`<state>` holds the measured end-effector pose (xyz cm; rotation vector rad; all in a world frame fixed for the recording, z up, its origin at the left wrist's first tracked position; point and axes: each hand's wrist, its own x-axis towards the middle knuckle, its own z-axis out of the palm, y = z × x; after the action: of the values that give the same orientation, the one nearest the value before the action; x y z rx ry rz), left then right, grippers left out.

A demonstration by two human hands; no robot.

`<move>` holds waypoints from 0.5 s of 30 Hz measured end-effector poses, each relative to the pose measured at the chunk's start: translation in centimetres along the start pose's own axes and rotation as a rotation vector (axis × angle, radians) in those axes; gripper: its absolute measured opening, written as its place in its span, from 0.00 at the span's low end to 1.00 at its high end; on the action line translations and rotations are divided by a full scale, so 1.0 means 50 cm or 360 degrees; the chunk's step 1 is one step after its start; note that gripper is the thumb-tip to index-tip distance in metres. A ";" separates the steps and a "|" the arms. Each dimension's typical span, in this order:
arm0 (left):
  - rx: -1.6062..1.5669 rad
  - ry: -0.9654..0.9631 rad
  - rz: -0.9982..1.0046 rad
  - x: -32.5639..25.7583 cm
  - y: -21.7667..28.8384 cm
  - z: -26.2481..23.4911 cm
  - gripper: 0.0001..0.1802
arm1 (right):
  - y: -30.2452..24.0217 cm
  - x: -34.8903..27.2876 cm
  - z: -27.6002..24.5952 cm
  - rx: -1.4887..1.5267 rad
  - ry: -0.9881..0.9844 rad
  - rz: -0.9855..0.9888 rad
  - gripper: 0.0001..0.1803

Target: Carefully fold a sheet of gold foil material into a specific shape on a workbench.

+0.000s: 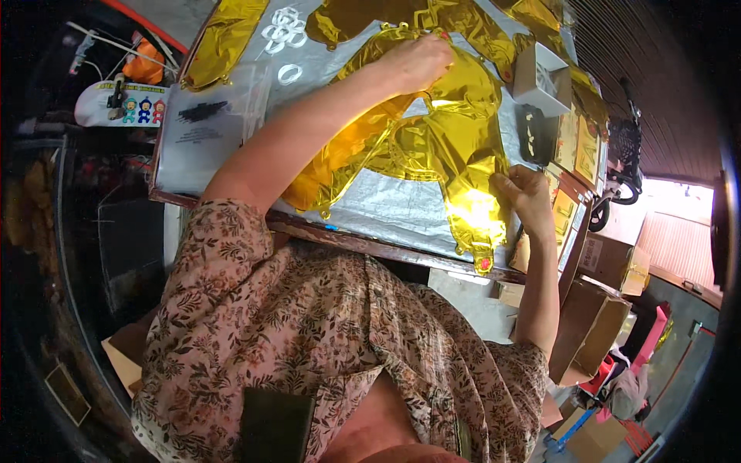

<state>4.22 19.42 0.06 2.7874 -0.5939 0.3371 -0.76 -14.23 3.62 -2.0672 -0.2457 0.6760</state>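
Note:
A shiny gold foil balloon [463, 116], uninflated, lies spread on the silver-covered table [378, 202] in front of me. My left hand [421, 63] reaches across it, fingers closed on its far part beside a small red spot. On the near right side, my right hand [529, 197] pinches the balloon's edge between thumb and curled fingers. The balloon's lower right end, with a red-marked tab, points toward me and reflects bright light. An orange-gold part of the foil [340, 154] shows beneath my left forearm.
More flat gold balloons [224, 42] lie along the table's far side. White rings [284, 31] sit at the back left, above a clear plastic bag [202, 131]. To the right stand a small white box [543, 81] and a black item [532, 133]. Cardboard boxes [590, 328] are beyond the table.

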 end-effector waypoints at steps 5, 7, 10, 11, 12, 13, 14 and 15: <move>0.0007 -0.0102 0.0007 0.024 -0.002 0.000 0.14 | -0.007 -0.008 -0.001 -0.0091 0.0024 0.0001 0.10; -0.0125 -0.0083 -0.0067 0.021 -0.006 -0.002 0.14 | -0.026 -0.019 0.001 -0.0120 0.0041 -0.0017 0.12; -0.0172 0.0014 -0.0046 0.019 -0.021 0.011 0.13 | -0.028 -0.030 -0.002 -0.0445 0.0254 -0.0239 0.16; -0.0165 0.0089 -0.0018 0.020 -0.028 0.020 0.13 | -0.033 -0.037 -0.004 -0.0668 0.0393 -0.0278 0.16; -0.0159 0.0159 0.0013 0.018 -0.031 0.029 0.13 | -0.026 -0.043 -0.007 -0.0902 0.0496 -0.0307 0.20; -0.0156 0.0137 0.0087 0.018 -0.036 0.021 0.14 | -0.019 -0.046 -0.003 -0.0891 0.0504 -0.0284 0.20; -0.0128 0.0164 0.0125 0.016 -0.059 0.033 0.20 | -0.012 -0.048 0.003 -0.1070 0.0594 -0.0437 0.23; -0.0096 0.0195 0.0147 0.010 -0.085 0.049 0.27 | -0.011 -0.048 0.014 -0.1254 0.0670 -0.0605 0.26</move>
<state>6.87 22.20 -3.00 2.6644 -0.6923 0.4970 -3.08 -14.45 4.67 -2.7262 -0.7231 -0.1388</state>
